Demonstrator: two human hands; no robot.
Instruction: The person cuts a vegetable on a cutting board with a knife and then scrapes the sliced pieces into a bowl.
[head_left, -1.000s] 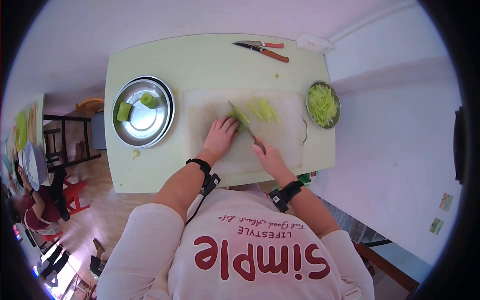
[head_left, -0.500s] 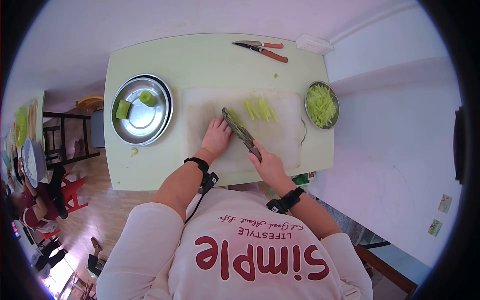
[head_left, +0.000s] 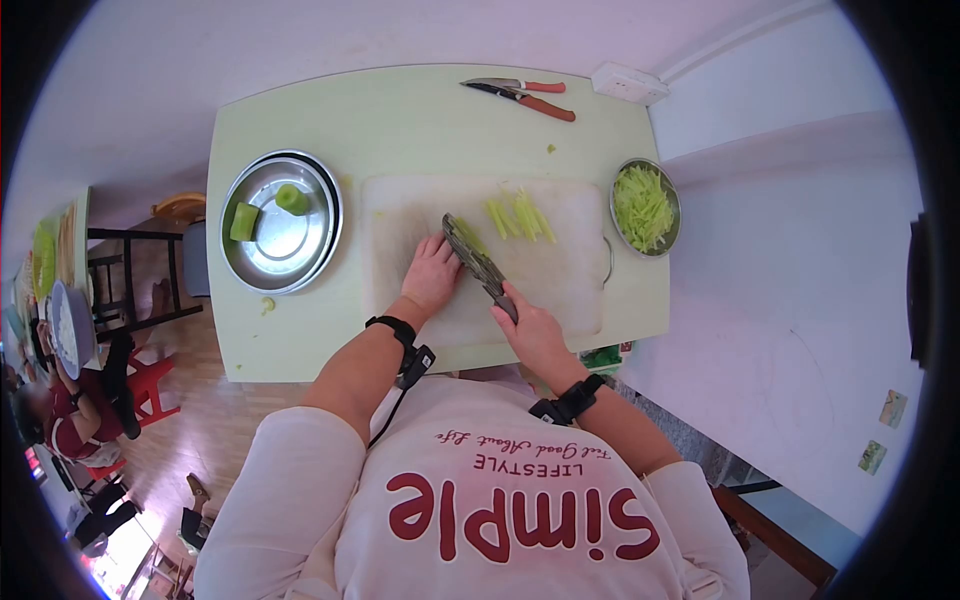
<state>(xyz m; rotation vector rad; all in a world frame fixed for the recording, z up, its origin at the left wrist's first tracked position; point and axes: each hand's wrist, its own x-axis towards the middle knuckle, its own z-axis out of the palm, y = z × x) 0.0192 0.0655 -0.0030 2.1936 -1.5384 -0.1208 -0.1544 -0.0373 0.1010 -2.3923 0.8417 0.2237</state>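
Observation:
My right hand [head_left: 535,330] is closed around the handle of a kitchen knife [head_left: 472,258], its dark patterned blade slanting up and left over the white cutting board [head_left: 560,300]. Against the blade's left side, my left hand [head_left: 432,275] presses down with curled fingers on a green vegetable piece, mostly hidden by the fingers and the blade. Fresh green slices [head_left: 470,234] show just right of the blade. Beyond them lies a small group of pale green vegetable strips [head_left: 522,215].
At the left, nested steel bowls [head_left: 232,268] hold two green vegetable chunks [head_left: 291,199]. A steel bowl [head_left: 672,238] of shredded vegetable stands at the right edge. Two knives [head_left: 540,105] lie at the back, near a white socket box [head_left: 628,82]. Another person [head_left: 90,410] sits far left.
Both hands and the knife stay almost in place; the blade shows only a very slight shift. The view itself has moved a little.

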